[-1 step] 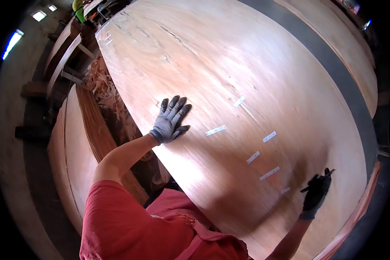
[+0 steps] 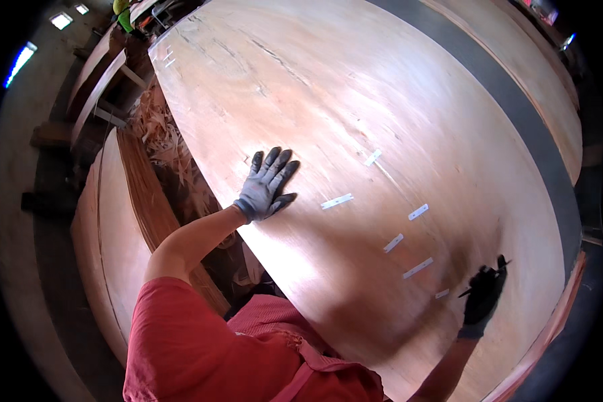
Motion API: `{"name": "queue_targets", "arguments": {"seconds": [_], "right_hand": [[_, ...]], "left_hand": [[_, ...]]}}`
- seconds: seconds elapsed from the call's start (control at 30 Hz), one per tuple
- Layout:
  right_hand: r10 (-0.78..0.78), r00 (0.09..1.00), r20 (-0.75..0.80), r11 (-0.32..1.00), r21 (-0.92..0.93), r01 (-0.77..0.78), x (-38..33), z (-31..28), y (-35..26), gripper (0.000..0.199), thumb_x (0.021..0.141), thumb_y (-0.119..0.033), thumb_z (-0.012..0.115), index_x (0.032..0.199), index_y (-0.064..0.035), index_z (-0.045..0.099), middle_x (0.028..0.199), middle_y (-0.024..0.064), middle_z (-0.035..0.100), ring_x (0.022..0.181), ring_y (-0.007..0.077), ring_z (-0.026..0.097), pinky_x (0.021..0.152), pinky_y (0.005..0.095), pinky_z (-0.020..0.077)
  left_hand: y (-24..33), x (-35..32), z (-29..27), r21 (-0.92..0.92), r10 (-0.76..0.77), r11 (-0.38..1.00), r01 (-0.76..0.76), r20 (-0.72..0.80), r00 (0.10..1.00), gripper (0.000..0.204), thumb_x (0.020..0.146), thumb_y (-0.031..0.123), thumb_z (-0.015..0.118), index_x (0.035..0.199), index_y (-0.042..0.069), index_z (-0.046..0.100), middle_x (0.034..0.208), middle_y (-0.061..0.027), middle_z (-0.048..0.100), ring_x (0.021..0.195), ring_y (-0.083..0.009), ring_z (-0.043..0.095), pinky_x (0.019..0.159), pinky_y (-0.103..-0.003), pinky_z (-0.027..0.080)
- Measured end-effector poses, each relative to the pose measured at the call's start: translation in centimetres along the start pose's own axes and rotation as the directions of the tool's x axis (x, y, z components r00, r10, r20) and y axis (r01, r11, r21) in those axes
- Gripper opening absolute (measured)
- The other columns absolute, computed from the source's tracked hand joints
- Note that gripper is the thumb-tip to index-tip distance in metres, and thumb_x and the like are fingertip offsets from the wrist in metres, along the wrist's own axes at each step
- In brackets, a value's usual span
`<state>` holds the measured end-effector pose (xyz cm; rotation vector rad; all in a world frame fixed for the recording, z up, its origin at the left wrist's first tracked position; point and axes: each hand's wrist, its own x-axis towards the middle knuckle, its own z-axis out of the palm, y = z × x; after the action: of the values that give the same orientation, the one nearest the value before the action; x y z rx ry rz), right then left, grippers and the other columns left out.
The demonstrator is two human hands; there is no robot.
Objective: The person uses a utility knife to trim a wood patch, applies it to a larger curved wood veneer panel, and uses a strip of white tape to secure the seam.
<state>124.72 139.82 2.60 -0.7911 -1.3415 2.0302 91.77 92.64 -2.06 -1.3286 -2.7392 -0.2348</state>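
Observation:
A large sheet of pale wood veneer [image 2: 342, 147] lies before me, marked with darker grain streaks and a few cracks. Flat on it, near its left edge, rests my left hand [image 2: 268, 187] in a grey glove with dark fingertips, fingers spread. At the right, my right hand [image 2: 484, 295] in a dark glove has its fingers closed around a thin dark tool [image 2: 504, 263], whose ends poke out on both sides; its kind is unclear. Several short strips of white tape [image 2: 418, 268] stick to the veneer between my hands.
A stack of veneer sheets [image 2: 117, 234] stands at the left, with wood scraps [image 2: 161, 127] heaped beside it. A dark grey band [image 2: 509, 94] runs along the sheet's right side, with more veneer [image 2: 543, 80] beyond. Far back, a person in green [image 2: 123, 20] is visible.
My right hand has shifted slightly to the left with the thin tool still in it. My left hand stays flat on the veneer.

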Motion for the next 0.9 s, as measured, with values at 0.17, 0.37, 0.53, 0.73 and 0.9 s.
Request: {"name": "queue_targets", "arguments": {"seconds": [0.17, 0.37, 0.53, 0.73, 0.9], "right_hand": [[0.315, 0.933, 0.172, 0.949, -0.030, -0.314, -4.1, 14.9, 3.1, 0.041, 0.104, -0.021, 0.044, 0.144, -0.0138, 0.042, 0.084, -0.0012, 0.057, 0.068, 0.0079, 0.053, 0.052, 0.0206, 0.0411], [0.351, 0.789, 0.504, 0.820, -0.572, 0.000, -8.6, 30.5, 7.3, 0.040, 0.098, -0.011, 0.054, 0.138, -0.0083, 0.050, 0.077, -0.0004, 0.053, 0.058, 0.0057, 0.042, 0.054, 0.0214, 0.0374], [0.010, 0.613, 0.790, 0.185, -0.603, 0.776, -10.5, 42.9, 15.1, 0.033, 0.094, -0.008, 0.059, 0.126, -0.0027, 0.061, 0.097, 0.0077, 0.069, 0.075, 0.0102, 0.062, 0.070, 0.0236, 0.0510], [-0.100, 0.281, 0.955, 0.114, -0.269, 0.956, -4.0, 54.8, 24.1, 0.042, 0.091, -0.004, 0.059, 0.133, -0.0082, 0.056, 0.117, 0.0122, 0.066, 0.100, 0.0221, 0.066, 0.086, 0.0340, 0.0528], [-0.042, 0.282, 0.958, -0.400, -0.275, 0.874, -3.4, 56.8, 30.4, 0.056, 0.085, -0.010, 0.065, 0.138, -0.0155, 0.051, 0.129, 0.0130, 0.055, 0.116, 0.0321, 0.055, 0.094, 0.0412, 0.0495]], "left_hand": [[-1.3, -1.3, 0.0, -0.077, 0.016, 0.996, -0.035, -0.239, 0.971, 0.074, 0.091, 0.047, 0.057, 0.151, 0.012, 0.032, 0.155, -0.0172, 0.032, 0.143, -0.0378, 0.029, 0.111, -0.062, 0.019], [-6.6, -16.5, 0.7, -0.495, -0.389, 0.854, 0.162, -0.400, 0.829, 0.069, 0.087, 0.021, 0.066, 0.147, 0.003, 0.037, 0.150, -0.0151, 0.041, 0.141, -0.0324, 0.036, 0.117, -0.043, 0.025], [-14.0, -42.0, 2.1, -0.154, -0.776, 0.607, 0.780, -0.328, 0.539, 0.072, 0.087, 0.022, 0.070, 0.149, 0.010, 0.036, 0.151, -0.0158, 0.039, 0.141, -0.0329, 0.035, 0.116, -0.043, 0.028], [-14.5, -61.9, 3.9, 0.181, -0.994, -0.028, 0.983, -0.111, -0.008, 0.078, 0.095, 0.053, 0.049, 0.156, 0.021, 0.014, 0.159, -0.0136, 0.023, 0.146, -0.0364, 0.022, 0.111, -0.062, 0.024], [-12.2, -66.6, 8.3, 0.195, -0.953, -0.207, 0.959, 0.183, -0.243, 0.075, 0.095, 0.057, 0.046, 0.155, 0.021, 0.020, 0.159, -0.0114, 0.025, 0.145, -0.0351, 0.024, 0.111, -0.062, 0.026]]}}
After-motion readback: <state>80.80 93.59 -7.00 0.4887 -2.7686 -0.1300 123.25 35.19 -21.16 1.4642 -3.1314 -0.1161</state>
